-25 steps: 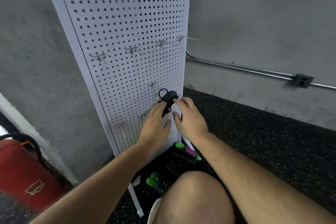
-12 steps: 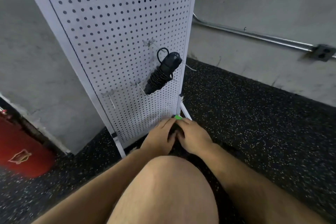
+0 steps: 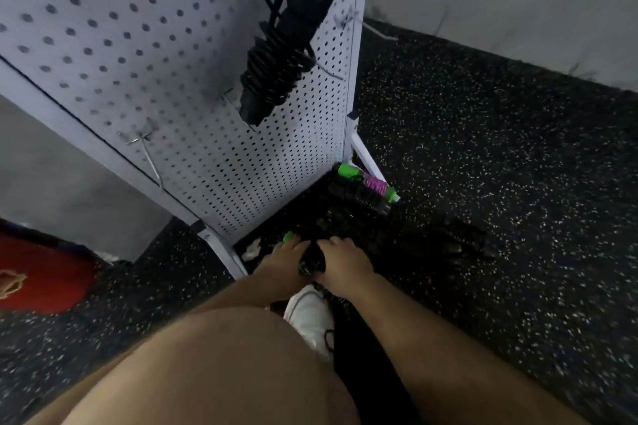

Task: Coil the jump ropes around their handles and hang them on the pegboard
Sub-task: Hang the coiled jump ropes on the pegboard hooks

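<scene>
Feed shows both hands down at the floor [image 3: 500, 166], just in front of the pegboard's foot. L hand [image 3: 279, 260] has its fingers curled round the green-tipped rope [image 3: 310, 260], w/ the green end poking out past the fingertips. R hand [image 3: 345, 264] sits right beside it, fingers bent down over the dark part of the same bundle. Pic is blurry there, so I can't tell how tight either grip is. One black rope [image 3: 283, 55] is coiled round its handles and hangs tilted off a hook on the pegboard [image 3: 155, 45], R side, a loop sticking up at its top. Two more lie on the floor at the board's R corner, next to its leg: a green-and-pink rope [image 3: 369, 185] and a black coiled rope [image 3: 362, 199] touching it on the near side. A metal hook [image 3: 146, 152] juts from the board lower L. A white shoe [image 3: 309, 317] sits just below the hands, and the person's bare knee [image 3: 224, 355] fills bottom centre. Red object [image 3: 41, 279] on the floor far L, cut off by the edge.
</scene>
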Action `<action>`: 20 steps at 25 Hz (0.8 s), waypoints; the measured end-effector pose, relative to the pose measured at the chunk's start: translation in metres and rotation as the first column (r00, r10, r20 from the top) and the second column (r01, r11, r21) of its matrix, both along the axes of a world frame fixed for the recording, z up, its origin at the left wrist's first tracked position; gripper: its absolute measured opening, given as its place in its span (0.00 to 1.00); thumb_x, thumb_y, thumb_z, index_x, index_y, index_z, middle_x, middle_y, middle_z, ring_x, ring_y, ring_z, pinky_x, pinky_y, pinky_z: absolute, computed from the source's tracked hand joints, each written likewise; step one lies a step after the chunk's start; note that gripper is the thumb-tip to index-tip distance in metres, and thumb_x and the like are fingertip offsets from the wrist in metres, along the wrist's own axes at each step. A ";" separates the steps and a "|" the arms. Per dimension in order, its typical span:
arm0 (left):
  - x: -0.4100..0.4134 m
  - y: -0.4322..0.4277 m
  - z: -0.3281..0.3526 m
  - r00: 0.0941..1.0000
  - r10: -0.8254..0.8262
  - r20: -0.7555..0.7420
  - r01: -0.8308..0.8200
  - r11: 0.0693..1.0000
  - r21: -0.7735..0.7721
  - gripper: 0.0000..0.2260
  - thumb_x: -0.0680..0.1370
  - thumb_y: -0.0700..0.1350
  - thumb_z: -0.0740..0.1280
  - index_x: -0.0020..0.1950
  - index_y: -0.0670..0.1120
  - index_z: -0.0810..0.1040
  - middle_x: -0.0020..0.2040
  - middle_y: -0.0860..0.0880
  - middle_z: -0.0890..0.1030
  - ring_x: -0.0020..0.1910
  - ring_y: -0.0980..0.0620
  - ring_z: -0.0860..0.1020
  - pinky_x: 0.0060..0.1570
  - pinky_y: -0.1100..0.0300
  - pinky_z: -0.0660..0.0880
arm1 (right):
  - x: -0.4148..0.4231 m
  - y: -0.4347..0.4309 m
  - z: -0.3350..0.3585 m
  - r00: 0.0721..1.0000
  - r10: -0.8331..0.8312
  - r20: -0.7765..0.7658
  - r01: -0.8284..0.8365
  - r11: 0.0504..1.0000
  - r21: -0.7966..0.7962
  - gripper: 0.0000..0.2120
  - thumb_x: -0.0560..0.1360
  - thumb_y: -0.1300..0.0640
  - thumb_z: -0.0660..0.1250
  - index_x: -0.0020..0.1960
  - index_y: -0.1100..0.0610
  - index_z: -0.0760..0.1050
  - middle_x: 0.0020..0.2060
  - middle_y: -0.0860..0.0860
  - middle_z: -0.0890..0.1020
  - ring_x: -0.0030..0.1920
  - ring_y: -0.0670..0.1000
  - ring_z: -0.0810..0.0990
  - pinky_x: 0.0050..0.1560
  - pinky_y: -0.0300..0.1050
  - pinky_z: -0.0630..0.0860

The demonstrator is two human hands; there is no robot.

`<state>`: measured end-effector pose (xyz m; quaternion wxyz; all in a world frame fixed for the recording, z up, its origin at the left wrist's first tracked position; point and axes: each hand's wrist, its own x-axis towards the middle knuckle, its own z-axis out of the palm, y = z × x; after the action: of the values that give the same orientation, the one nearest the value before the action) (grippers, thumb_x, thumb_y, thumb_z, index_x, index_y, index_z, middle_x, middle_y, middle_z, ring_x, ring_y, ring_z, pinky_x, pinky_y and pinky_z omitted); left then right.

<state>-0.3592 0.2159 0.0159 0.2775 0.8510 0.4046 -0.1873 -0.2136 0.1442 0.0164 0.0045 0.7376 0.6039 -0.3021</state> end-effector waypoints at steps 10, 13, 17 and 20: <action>-0.008 -0.024 -0.011 0.941 0.177 0.288 -0.142 0.980 -0.140 0.32 0.78 0.40 0.68 0.81 0.45 0.59 0.75 0.44 0.65 0.72 0.46 0.69 0.67 0.62 0.64 | -0.014 -0.021 -0.011 0.986 -0.163 0.035 0.158 0.982 0.100 0.28 0.76 0.46 0.70 0.70 0.56 0.65 0.62 0.56 0.73 0.63 0.58 0.72 0.58 0.53 0.75; -0.001 -0.025 0.025 0.888 0.137 0.438 -0.117 0.990 -0.074 0.32 0.79 0.41 0.68 0.81 0.47 0.59 0.75 0.48 0.62 0.70 0.50 0.70 0.68 0.60 0.68 | 0.006 -0.027 0.032 0.953 -0.282 -0.113 0.300 0.930 0.213 0.31 0.75 0.43 0.71 0.71 0.55 0.66 0.62 0.55 0.73 0.62 0.57 0.73 0.59 0.52 0.75; 0.020 -0.024 0.095 0.769 -0.022 0.638 -0.082 0.988 0.134 0.29 0.79 0.45 0.71 0.78 0.49 0.64 0.73 0.51 0.63 0.67 0.56 0.70 0.67 0.54 0.73 | 0.031 -0.032 0.116 0.900 -0.387 -0.199 0.435 0.793 0.426 0.31 0.73 0.43 0.73 0.71 0.53 0.69 0.62 0.53 0.75 0.62 0.54 0.75 0.60 0.47 0.74; 0.041 -0.026 0.167 0.693 -0.154 0.704 -0.043 0.966 0.254 0.27 0.80 0.48 0.69 0.78 0.51 0.66 0.73 0.54 0.62 0.70 0.58 0.67 0.70 0.53 0.70 | 0.044 -0.042 0.193 0.881 -0.424 -0.209 0.463 0.682 0.567 0.30 0.72 0.43 0.73 0.69 0.52 0.70 0.60 0.52 0.76 0.60 0.54 0.76 0.57 0.48 0.75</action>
<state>-0.3178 0.1894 0.1829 0.2978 0.8960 0.2582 0.2044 -0.1701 0.1017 0.2099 -0.3213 0.8144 0.4709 -0.1089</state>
